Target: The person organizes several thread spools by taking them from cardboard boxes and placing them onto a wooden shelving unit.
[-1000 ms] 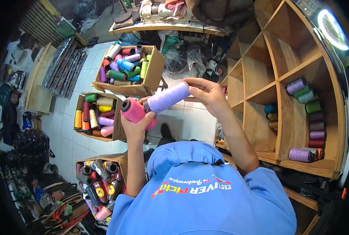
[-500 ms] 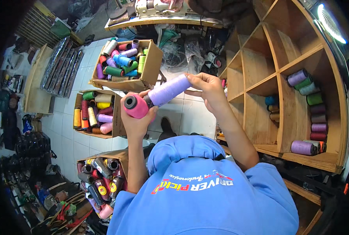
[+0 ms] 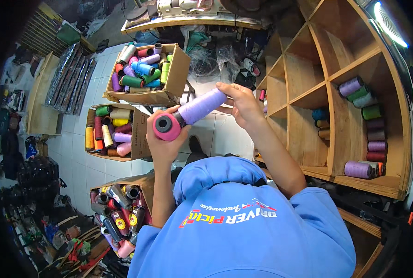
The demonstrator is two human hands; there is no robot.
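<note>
My left hand is closed around a pink thread spool, whose dark hollow core faces up. Reaching from beside it up to the right is a lilac thread spool, its dark end against the left hand's fingers. My right hand pinches the lilac spool's far end between thumb and fingertips, the other fingers loosely curled. Both spools are held in the air, left of a wooden cubby shelf and right of the boxes of thread.
Three cardboard boxes of mixed thread spools stand along the left: a far box, a middle box and a near box. More spools line the shelf's right compartments. A workbench with a machine stands at the back.
Both hands have shifted slightly; the pink spool has moved a little right and down, its core now turned more upward. The grip on both spools stays the same.
</note>
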